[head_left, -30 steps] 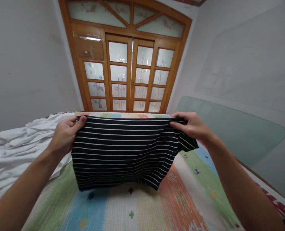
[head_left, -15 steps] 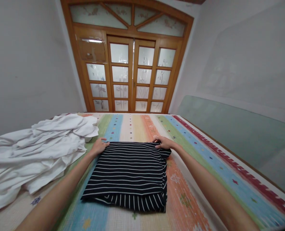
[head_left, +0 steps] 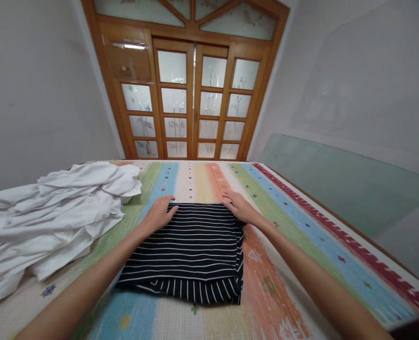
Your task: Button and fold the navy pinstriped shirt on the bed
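Note:
A black garment with thin white stripes (head_left: 195,250) lies folded into a rough rectangle in the middle of the bed. Its stripes run sideways on top, and a flap with upright stripes shows along the near edge. My left hand (head_left: 160,213) rests over the far left corner, its thumb and fingers apart. At the far right corner, my right hand (head_left: 240,207) lies with fingers stretched along the cloth's edge. Neither hand visibly pinches the fabric, though the undersides of the fingers are hidden.
A crumpled heap of white cloth (head_left: 71,203) covers the left side of the bed. The bedspread (head_left: 287,245) has coloured stripes. A pale green headboard-like panel (head_left: 340,184) stands along the right wall, and wooden doors with glass panes (head_left: 176,101) are beyond the far edge.
My left hand has slid inward to the right, further onto the garment. My right hand has shifted slightly and its fingers lie straighter. The view has tilted down a little.

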`<state>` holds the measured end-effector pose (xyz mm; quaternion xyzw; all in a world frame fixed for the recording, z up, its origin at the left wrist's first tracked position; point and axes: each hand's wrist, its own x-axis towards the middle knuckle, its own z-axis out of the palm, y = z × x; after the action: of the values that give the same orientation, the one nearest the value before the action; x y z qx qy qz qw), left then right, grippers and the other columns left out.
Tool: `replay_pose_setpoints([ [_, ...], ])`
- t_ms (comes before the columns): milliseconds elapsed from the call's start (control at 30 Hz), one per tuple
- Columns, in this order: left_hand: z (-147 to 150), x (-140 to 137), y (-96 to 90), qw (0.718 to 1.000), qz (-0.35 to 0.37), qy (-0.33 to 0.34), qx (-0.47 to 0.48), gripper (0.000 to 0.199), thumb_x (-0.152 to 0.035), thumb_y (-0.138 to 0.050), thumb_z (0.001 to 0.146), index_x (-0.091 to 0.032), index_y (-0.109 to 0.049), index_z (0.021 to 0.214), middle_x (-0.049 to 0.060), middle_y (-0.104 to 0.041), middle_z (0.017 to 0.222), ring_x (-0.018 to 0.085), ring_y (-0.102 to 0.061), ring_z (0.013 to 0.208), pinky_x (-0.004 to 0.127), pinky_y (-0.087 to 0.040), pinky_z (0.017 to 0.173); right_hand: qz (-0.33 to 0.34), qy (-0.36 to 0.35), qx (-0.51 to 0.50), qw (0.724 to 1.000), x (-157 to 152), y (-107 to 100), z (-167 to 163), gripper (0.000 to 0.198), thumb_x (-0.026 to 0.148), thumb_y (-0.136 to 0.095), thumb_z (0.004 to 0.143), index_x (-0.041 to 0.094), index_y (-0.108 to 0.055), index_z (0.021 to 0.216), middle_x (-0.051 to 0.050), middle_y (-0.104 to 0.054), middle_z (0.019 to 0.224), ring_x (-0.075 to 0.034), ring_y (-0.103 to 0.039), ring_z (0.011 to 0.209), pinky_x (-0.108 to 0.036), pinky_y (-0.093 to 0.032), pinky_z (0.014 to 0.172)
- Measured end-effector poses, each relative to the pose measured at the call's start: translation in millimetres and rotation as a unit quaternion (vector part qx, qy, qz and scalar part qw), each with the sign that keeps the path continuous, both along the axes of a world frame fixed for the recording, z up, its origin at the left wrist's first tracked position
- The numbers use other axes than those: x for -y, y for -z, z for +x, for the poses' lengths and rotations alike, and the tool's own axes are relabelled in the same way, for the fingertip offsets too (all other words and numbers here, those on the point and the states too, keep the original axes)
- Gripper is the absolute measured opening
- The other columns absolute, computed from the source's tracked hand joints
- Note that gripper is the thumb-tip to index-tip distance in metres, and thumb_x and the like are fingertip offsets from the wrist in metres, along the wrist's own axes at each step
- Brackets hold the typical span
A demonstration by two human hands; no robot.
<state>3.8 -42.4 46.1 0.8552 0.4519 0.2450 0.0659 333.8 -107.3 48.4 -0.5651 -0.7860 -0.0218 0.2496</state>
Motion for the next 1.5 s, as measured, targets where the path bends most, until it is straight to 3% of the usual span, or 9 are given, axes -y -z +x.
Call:
replay_pose_setpoints([
  [100, 19.1, 15.0, 5.5, 0.995, -0.034, 0.071, -0.054, 0.056, -0.049, -0.031, 0.096, -0.012, -0.046, 0.135, 0.014, -0.039, 0.149, 0.028, -0.027, 0.142, 0.047, -0.022, 0.115, 0.007, -0.009, 0.047, 0.999, 13.1, 7.0, -29.2, 0.053, 0.049, -0.037, 0.096, 0.015, -0.053, 0.133, -0.012, -0.046, 0.145, -0.028, -0.030, 0.140, -0.049, -0.025, 0.115],
  [200, 26.0, 25.5, 16.8, 0.985, -0.056, 0.122, -0.105, 0.064, -0.055, -0.024, 0.096, -0.015, -0.035, 0.145, 0.012, -0.028, 0.155, 0.029, -0.013, 0.146, 0.051, -0.013, 0.117, -0.030, -0.028, 0.091, 0.995, 25.1, 23.0, -44.5, 0.061, 0.053, -0.033, 0.096, 0.012, -0.047, 0.140, -0.013, -0.038, 0.150, -0.028, -0.023, 0.143, -0.047, -0.021, 0.117],
  [367, 20.6, 31.0, 30.9, 0.981, -0.046, 0.138, -0.128, 0.067, -0.057, -0.022, 0.097, -0.017, -0.023, 0.150, 0.010, -0.026, 0.156, 0.027, -0.013, 0.146, 0.050, -0.009, 0.117, -0.061, -0.030, 0.115, 0.991, 35.9, 40.1, -42.1, 0.068, 0.055, -0.028, 0.097, 0.007, -0.037, 0.145, -0.014, -0.031, 0.153, -0.029, -0.017, 0.145, -0.048, -0.017, 0.118],
  [500, 19.9, 30.7, 31.6, 0.981, -0.040, 0.133, -0.136, 0.068, -0.058, -0.023, 0.096, -0.019, -0.020, 0.152, 0.009, -0.024, 0.156, 0.028, -0.013, 0.146, 0.052, -0.008, 0.117, -0.082, -0.016, 0.119, 0.989, 36.4, 34.6, -44.2, 0.069, 0.055, -0.028, 0.096, 0.008, -0.036, 0.146, -0.014, -0.030, 0.153, -0.030, -0.016, 0.145, -0.051, -0.013, 0.118],
  [633, 25.9, 27.1, 29.5, 0.977, -0.045, 0.148, -0.148, 0.060, -0.053, -0.019, 0.098, -0.027, -0.017, 0.152, 0.004, -0.020, 0.158, 0.028, -0.010, 0.146, 0.057, -0.002, 0.115, -0.110, 0.010, 0.092, 0.990, 40.0, 23.8, -73.2, 0.074, 0.056, -0.026, 0.096, 0.000, -0.038, 0.143, -0.022, -0.030, 0.151, -0.034, -0.014, 0.145, -0.055, -0.007, 0.117],
  [900, 33.2, 9.0, 25.6, 0.976, -0.052, 0.147, -0.149, 0.055, -0.040, -0.012, 0.100, -0.021, -0.027, 0.150, 0.005, -0.030, 0.154, 0.023, -0.016, 0.146, 0.049, -0.002, 0.117, -0.162, -0.181, 0.053, 0.969, 102.8, 16.9, -145.4, 0.082, 0.062, -0.036, 0.092, 0.004, -0.024, 0.150, -0.018, -0.011, 0.157, -0.031, -0.001, 0.146, -0.051, -0.011, 0.118],
  [1133, 30.5, 2.4, 32.5, 0.980, -0.045, 0.149, -0.126, 0.056, -0.046, -0.018, 0.099, -0.022, -0.031, 0.148, 0.006, -0.032, 0.154, 0.022, -0.018, 0.145, 0.047, -0.004, 0.117, -0.189, -0.224, 0.040, 0.955, 143.2, 5.8, -138.8, 0.081, 0.062, -0.040, 0.091, 0.015, -0.017, 0.153, -0.011, -0.014, 0.158, -0.029, -0.002, 0.146, -0.049, -0.005, 0.119],
  [1333, 23.1, -3.1, 33.5, 0.978, -0.040, 0.144, -0.146, 0.055, -0.043, -0.018, 0.099, -0.023, -0.031, 0.148, 0.004, -0.032, 0.154, 0.021, -0.022, 0.144, 0.045, -0.006, 0.117, -0.186, -0.245, 0.058, 0.950, 136.4, 12.0, -121.3, 0.079, 0.063, -0.038, 0.092, 0.020, -0.014, 0.153, -0.008, -0.018, 0.157, -0.026, -0.007, 0.147, -0.048, -0.005, 0.119],
  [1500, 12.4, -1.5, 31.3, 0.983, -0.036, 0.091, -0.155, 0.057, -0.043, -0.023, 0.097, -0.018, -0.033, 0.148, 0.008, -0.032, 0.153, 0.026, -0.025, 0.143, 0.050, -0.010, 0.116, -0.167, -0.248, 0.092, 0.950, 113.7, 12.5, -88.7, 0.074, 0.063, -0.039, 0.091, 0.026, -0.020, 0.152, -0.004, -0.026, 0.156, -0.024, -0.014, 0.146, -0.049, -0.007, 0.119],
])
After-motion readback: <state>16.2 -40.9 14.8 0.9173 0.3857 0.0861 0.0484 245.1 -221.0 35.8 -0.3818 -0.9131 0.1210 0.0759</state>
